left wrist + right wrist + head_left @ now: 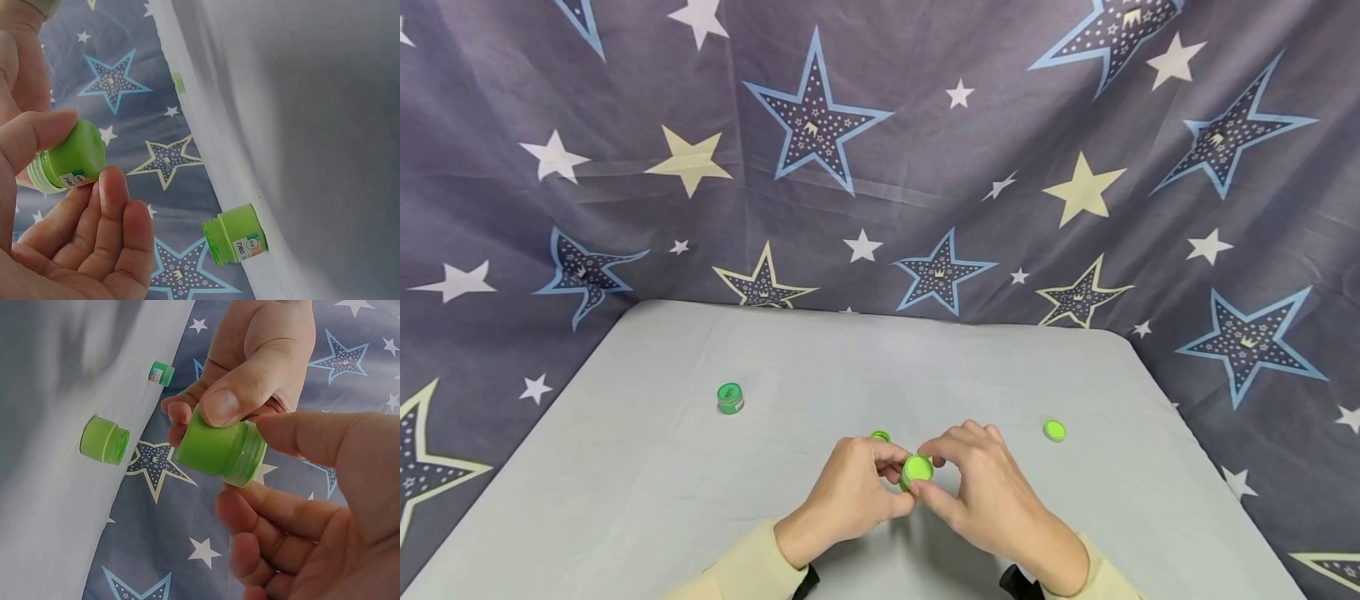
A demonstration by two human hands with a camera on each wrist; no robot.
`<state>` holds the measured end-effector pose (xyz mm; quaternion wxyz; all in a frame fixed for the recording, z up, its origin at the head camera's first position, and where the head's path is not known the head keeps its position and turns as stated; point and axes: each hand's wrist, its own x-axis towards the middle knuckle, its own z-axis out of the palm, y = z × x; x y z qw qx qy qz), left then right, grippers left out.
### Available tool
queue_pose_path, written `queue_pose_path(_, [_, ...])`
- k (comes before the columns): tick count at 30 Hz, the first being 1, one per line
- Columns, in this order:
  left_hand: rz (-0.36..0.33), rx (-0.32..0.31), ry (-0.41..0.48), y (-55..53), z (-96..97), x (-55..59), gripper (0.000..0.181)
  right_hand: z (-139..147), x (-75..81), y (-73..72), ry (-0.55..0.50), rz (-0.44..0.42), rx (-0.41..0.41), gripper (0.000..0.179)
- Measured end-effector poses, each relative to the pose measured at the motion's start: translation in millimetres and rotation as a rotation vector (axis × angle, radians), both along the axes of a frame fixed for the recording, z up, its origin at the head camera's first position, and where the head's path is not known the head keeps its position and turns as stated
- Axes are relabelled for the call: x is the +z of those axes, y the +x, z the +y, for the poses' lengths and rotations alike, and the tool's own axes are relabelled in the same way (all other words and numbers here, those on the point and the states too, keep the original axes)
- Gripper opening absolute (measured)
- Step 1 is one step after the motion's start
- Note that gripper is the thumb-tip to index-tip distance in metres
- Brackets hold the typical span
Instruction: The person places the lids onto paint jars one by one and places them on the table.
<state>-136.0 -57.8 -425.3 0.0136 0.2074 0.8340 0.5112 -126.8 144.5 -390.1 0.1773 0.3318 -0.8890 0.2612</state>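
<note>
Jar (917, 469) of lime-green plastic is held up off the tablecloth (790, 358), shared between both hands. Its body is pinched by thumb and fingers of the left hand (847, 486), while its ringed, translucent end is gripped between thumb and finger of the right hand (988, 490); whether that end is a cap or bare neck cannot be told. Because smooth, round walls are held by fingertips, the jar could be spun loose or dropped if pressed unevenly. An uncapped lime-green jar (235, 226), standing just beyond the left hand, could be toppled by a stray knuckle. Sideways room is given by wide gray cloth: the dark-green jar (730, 400) is set well apart leftward, the lime lid (1055, 430) to the right. The table's far edge is well beyond reach of a small slip.
</note>
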Motion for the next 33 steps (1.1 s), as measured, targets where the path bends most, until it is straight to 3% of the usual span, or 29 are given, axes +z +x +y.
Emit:
queue_pose_path(24, [0.026,-0.003,0.027,1.5,-0.7,0.8,0.02,-6.5,-10.2,-3.6,-0.04,0.153,-0.081,0.04])
queue_pose_path(28, [0.027,0.003,0.025,1.5,-1.2,1.4,0.021,-6.5,-9.7,-3.7,-0.04,0.143,-0.086,0.042])
queue_pose_path(33, [0.043,0.013,0.032,1.0,-1.6,2.6,0.023,-3.5,-7.5,-4.5,-0.05,0.063,-0.059,0.041])
